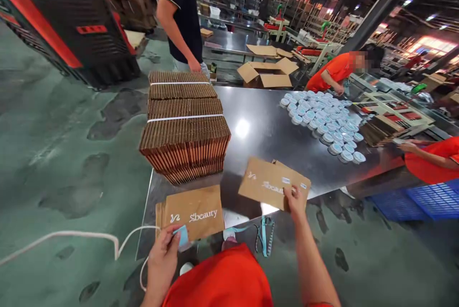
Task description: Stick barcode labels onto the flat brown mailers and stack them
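Note:
Between the fingertips of my left hand (165, 246) is a small light blue sheet (182, 235) with a paler lower edge; its kind is unclear. Just beyond it lies a stack of flattened cardboard boxes (195, 204), the top one printed "beauty" in white. My right hand (296, 200) has its fingers curled on the near right part of another flattened cardboard box (260, 178). That box carries the same print and a small white label. A second labelled piece of cardboard (304, 183) shows partly beneath it.
A strapped bundle of flattened boxes (186, 127) stands on the metal table (251, 120). Many round blue-topped containers (322, 123) cover its right side. A lanyard (264, 237) hangs at the front edge. Co-workers stand beyond and at right, near blue crates (423, 202).

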The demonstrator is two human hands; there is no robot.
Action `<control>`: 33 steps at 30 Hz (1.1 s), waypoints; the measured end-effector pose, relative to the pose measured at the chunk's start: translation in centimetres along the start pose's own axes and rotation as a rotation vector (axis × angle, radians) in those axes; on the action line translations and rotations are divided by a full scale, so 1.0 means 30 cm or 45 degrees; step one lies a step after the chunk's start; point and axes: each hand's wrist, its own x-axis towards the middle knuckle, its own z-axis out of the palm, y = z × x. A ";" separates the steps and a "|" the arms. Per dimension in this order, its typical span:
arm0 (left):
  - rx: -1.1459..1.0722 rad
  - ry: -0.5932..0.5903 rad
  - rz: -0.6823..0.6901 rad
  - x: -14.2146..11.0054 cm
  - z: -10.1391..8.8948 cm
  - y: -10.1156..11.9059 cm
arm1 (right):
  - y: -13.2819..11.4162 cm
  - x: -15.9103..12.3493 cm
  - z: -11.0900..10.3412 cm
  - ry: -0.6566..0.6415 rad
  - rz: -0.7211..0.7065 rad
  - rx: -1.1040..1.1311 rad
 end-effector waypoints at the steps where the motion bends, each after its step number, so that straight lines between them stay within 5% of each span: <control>1: -0.085 -0.039 -0.023 -0.004 0.014 0.019 | -0.012 0.058 -0.083 0.171 0.043 -0.138; 4: -0.237 -0.169 -0.128 -0.012 0.060 0.086 | -0.049 0.159 -0.202 0.424 0.100 -0.413; 7: -0.283 -0.233 -0.134 -0.017 0.091 0.143 | -0.067 0.120 -0.095 0.348 0.016 -0.430; 10: -0.268 -0.254 -0.077 -0.022 0.108 0.170 | -0.073 -0.071 0.147 -0.095 -0.083 -0.249; 13: -0.263 -0.255 -0.052 -0.028 0.116 0.164 | -0.095 -0.324 0.369 -0.817 -0.098 0.119; 15: -0.285 -0.216 -0.027 -0.030 0.115 0.147 | -0.119 -0.457 0.458 -1.141 -0.075 0.254; 18: -0.270 -0.172 0.007 -0.026 0.104 0.112 | -0.158 -0.558 0.505 -1.346 -0.055 0.312; 27: 0.077 -0.211 0.091 -0.021 0.062 0.099 | -0.186 -0.581 0.502 -1.329 -0.055 0.244; 33: 0.087 -0.222 -0.030 0.020 0.067 0.022 | -0.091 -0.464 0.581 -0.843 -0.174 -0.033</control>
